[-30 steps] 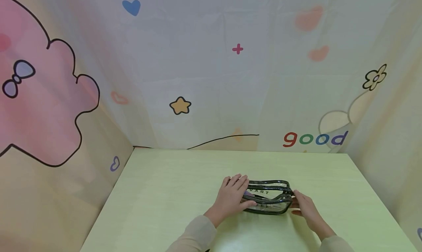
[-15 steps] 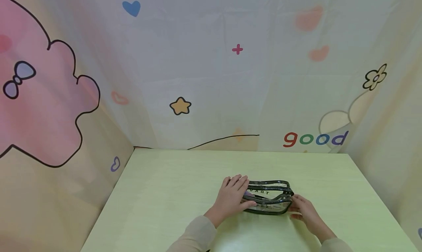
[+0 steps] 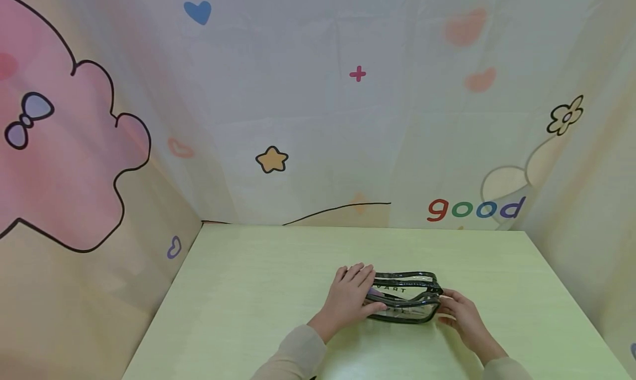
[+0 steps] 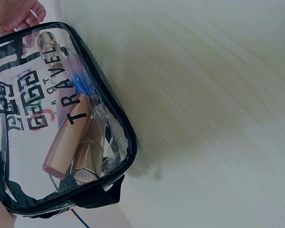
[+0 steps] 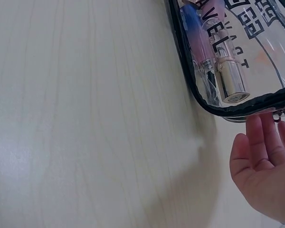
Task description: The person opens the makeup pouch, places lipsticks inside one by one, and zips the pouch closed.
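Observation:
A clear pouch (image 3: 407, 315) with black trim and "TRAVEL" lettering lies on the table. Inside it, gold-capped tubes that look like lipsticks (image 4: 65, 149) show through the plastic in the left wrist view. My left hand (image 3: 348, 298) grips the pouch's left part, fingers over the top and thumb along the near side. At the pouch's right end is my right hand (image 3: 466, 318), its fingertips touching the edge beside a small metal zipper pull (image 5: 277, 117). Whether thumb and forefinger pinch that pull is hidden.
The pale wood-grain table (image 3: 248, 291) reaches to a printed cloth backdrop (image 3: 318, 120) at the back and both sides. A black strap loop (image 4: 100, 194) sticks out from the pouch's left end.
My right hand's fingers slid slightly toward me along the pouch's end, then shifted slightly back up. My left hand and the pouch have stayed in place.

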`<action>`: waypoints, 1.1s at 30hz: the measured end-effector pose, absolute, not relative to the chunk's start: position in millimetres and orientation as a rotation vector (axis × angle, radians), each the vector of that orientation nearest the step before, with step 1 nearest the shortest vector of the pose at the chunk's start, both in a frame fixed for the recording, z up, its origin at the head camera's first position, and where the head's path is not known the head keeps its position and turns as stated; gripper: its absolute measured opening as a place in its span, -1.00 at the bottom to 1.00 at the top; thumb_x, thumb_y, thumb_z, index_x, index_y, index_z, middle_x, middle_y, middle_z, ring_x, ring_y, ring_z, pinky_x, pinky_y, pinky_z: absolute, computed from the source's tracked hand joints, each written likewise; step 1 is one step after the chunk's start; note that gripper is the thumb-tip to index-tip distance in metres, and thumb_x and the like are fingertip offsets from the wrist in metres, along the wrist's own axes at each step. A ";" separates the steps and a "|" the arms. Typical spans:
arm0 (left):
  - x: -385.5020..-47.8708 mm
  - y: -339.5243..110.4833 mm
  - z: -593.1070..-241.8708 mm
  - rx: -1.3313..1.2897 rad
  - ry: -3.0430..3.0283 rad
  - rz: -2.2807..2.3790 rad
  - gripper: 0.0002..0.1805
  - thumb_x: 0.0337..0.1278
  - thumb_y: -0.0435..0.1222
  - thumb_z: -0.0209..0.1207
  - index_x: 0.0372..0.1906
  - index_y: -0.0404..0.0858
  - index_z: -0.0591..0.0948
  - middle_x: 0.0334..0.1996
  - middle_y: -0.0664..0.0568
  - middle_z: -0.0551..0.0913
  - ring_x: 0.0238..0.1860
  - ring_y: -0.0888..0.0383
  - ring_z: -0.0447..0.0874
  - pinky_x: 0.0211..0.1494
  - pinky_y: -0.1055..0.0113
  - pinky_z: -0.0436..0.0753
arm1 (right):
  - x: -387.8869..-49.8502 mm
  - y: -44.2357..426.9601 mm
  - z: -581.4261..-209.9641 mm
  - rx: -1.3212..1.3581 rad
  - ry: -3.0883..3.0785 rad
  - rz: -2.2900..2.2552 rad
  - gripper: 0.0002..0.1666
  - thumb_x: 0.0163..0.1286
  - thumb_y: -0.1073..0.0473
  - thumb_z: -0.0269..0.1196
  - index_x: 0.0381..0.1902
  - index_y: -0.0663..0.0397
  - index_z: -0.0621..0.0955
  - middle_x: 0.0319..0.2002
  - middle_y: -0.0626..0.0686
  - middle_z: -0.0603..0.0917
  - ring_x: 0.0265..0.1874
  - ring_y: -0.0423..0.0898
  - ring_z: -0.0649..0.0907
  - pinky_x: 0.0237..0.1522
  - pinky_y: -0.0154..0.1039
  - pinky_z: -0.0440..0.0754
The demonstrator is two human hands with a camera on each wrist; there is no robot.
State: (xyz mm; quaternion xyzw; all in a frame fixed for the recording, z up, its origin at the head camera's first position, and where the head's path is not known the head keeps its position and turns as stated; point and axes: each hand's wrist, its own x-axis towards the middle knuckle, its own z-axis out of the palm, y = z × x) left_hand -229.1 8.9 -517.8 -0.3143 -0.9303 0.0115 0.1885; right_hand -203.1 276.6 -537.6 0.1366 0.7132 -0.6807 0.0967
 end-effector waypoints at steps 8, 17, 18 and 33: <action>-228.6 8.6 -516.5 -0.890 -2.633 0.032 -0.19 0.00 0.35 -0.31 0.24 -0.08 0.31 0.26 0.18 0.28 0.28 0.20 0.18 0.23 0.17 0.24 | -202.7 278.2 -539.8 0.357 2.123 -2.038 -0.87 0.24 0.33 0.01 -0.31 0.01 0.46 -0.50 -0.29 0.55 -0.44 -0.31 0.55 -0.29 -0.33 0.53; -228.8 8.4 -517.3 -0.891 -2.638 0.033 -0.18 0.01 0.35 -0.35 0.25 -0.08 0.29 0.26 0.17 0.27 0.29 0.19 0.17 0.24 0.17 0.24 | -205.2 279.9 -547.5 0.322 2.248 -1.986 -0.88 0.20 0.41 0.03 -0.37 0.14 0.49 -0.52 -0.31 0.55 -0.47 -0.39 0.54 -0.33 -0.41 0.55; -228.9 8.5 -517.5 -0.892 -2.636 0.030 -0.18 0.01 0.35 -0.35 0.25 -0.08 0.30 0.26 0.17 0.28 0.29 0.19 0.17 0.24 0.17 0.24 | -205.5 279.7 -548.5 0.325 2.274 -1.978 -0.88 0.19 0.42 0.04 -0.37 0.15 0.50 -0.53 -0.32 0.55 -0.47 -0.39 0.54 -0.33 -0.42 0.55; -229.6 8.5 -518.8 -0.888 -2.626 0.008 -0.19 0.01 0.34 -0.32 0.24 -0.08 0.31 0.25 0.18 0.29 0.29 0.20 0.17 0.24 0.16 0.24 | -205.8 275.6 -550.4 0.345 2.594 -1.851 -0.75 0.13 0.46 0.09 -0.22 0.56 0.49 -0.57 -0.38 0.54 -0.51 -0.48 0.52 -0.37 -0.51 0.52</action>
